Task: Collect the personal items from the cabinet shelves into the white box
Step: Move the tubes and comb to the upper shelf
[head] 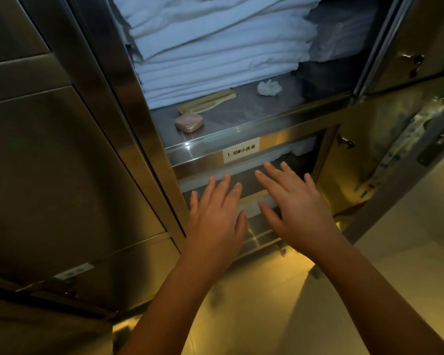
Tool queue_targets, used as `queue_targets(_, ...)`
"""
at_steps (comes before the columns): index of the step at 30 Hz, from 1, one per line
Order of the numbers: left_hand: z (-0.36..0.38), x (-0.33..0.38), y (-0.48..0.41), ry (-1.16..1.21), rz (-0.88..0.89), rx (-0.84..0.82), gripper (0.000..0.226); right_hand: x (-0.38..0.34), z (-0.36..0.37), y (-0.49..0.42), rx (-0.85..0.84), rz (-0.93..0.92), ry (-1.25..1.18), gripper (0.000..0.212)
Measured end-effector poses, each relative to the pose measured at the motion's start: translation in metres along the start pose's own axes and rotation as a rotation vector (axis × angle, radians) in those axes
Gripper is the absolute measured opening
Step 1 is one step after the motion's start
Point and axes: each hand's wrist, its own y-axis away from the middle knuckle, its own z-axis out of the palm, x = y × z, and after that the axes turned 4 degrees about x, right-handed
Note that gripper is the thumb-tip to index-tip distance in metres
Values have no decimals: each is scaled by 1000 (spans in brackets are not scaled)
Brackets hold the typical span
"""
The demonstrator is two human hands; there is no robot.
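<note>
Head-camera view down at 2 bare hands before an open steel cabinet [144, 103]. The left hand [213, 221] and right hand [297, 213] are side by side, palms down, fingers straight and spread wide, holding nothing. They sit in front of a lower compartment where pale folded cloth [244, 166] shows dimly beyond the fingertips; whether they touch anything cannot be told.

Above and beyond both hands runs a steel shelf [254, 116] with a paper label [241, 151] on its front edge; 3 small loose things lie on it. A pink case [189, 121] lies nearest, above the left hand's fingertips. A pale comb [207, 101] lies just behind it, at the foot of a tall stack of folded white linen [215, 47]. A crumpled white item [269, 87], perhaps a scrunchie or tissue, lies apart, above the right hand.

The case looks hard, smooth and light, probably slippery; a pinch across its 2 long sides should hold it and keep it closed. The comb looks thin, stiff and flat on the steel, so it is likely hard to get under; sliding it to the shelf edge or lifting 1 end seems best. The white item looks soft and near weightless; any hold would do.

The white box is not in view.
</note>
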Motion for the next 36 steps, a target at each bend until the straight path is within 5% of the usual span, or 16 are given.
queue_targets(16, 52, -37, -130, 6, -12, 17, 51, 68, 42, -126, -20, -44, -26, 53)
queue_targets(25, 84, -44, -245, -73, -202, 111, 53, 140, 49, -252, -77, -224, -26, 55)
queue_targets(36, 83, -69, -266, -156, -443, 168, 51, 138, 87, -324, -147, -443, -147, 53)
